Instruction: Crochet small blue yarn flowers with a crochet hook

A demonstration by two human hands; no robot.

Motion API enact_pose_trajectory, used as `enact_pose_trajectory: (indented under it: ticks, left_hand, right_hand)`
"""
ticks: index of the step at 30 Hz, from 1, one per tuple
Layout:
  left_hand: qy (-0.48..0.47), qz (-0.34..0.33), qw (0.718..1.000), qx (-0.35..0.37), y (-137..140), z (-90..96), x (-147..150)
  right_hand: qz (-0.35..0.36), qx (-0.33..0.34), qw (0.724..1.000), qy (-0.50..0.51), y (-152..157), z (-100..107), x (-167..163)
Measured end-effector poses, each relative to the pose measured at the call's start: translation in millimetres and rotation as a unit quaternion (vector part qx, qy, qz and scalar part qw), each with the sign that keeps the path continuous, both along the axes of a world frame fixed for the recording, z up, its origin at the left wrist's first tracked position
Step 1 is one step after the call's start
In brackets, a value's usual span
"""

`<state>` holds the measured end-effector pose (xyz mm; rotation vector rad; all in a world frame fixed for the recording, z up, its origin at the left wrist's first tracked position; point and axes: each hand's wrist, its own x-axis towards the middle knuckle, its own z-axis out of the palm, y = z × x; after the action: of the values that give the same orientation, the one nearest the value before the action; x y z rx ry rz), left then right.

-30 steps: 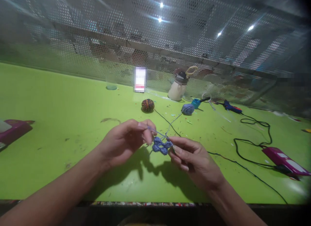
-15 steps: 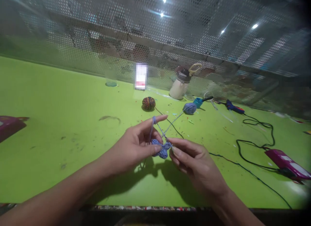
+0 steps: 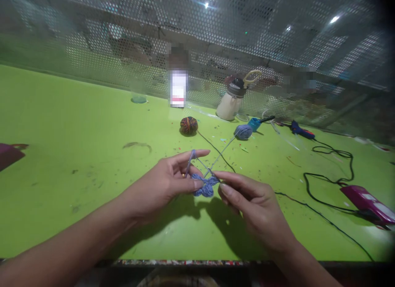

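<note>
Between thumb and fingers, my left hand (image 3: 174, 176) pinches a small blue crocheted piece (image 3: 207, 190) with petal-like lobes. Blue yarn loops round its raised index finger and runs down to the work. My right hand (image 3: 251, 200) is closed at the piece's right edge, gripping a thin crochet hook (image 3: 213, 174) that is mostly hidden by the fingers. A strand leads from the work up to a blue yarn ball (image 3: 243, 132) on the green table (image 3: 77, 134). Left of that ball lies a multicoloured yarn ball (image 3: 189, 126) with a dark strand trailing right.
A lit phone (image 3: 178, 88) stands against the perforated screen (image 3: 123, 60). Farther right are a bottle (image 3: 230, 101), a small teal pot (image 3: 254, 124) and a blue glue gun (image 3: 302, 130). A black cord curls near a magenta box (image 3: 368, 202). Another magenta object (image 3: 10, 156) lies far left.
The view has shifted slightly, so the table items sit a little higher. The hook has moved in closer to the crocheted piece, and my right hand has shifted slightly right.
</note>
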<state>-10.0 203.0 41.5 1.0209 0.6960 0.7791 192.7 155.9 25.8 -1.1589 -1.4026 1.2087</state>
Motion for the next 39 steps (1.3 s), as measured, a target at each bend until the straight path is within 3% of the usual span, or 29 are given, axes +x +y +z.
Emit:
enact_pose_trajectory:
  ticks: [7, 16, 24, 33, 39]
  left_hand:
    - [0.007, 0.016, 1.000, -0.001, 0, 2.1, -1]
    - [0.058, 0.024, 0.997, 0.055, -4, 6.4, 0]
    - [0.086, 0.026, 0.994, 0.064, -5, 5.0, 0]
    - [0.081, 0.038, 0.994, 0.065, -7, 7.2, 2]
    - [0.072, 0.049, 0.993, 0.076, -8, 6.9, 3]
  right_hand:
    - [0.015, 0.067, 0.992, -0.101, 3, 5, 8]
    - [0.054, 0.129, 0.969, -0.205, 2, 22, 15]
    - [0.086, 0.200, 0.929, -0.298, -4, 39, 16]
    - [0.113, 0.236, 0.866, -0.426, -6, 49, 16]
    - [0.115, 0.245, 0.845, -0.461, -9, 55, 12]
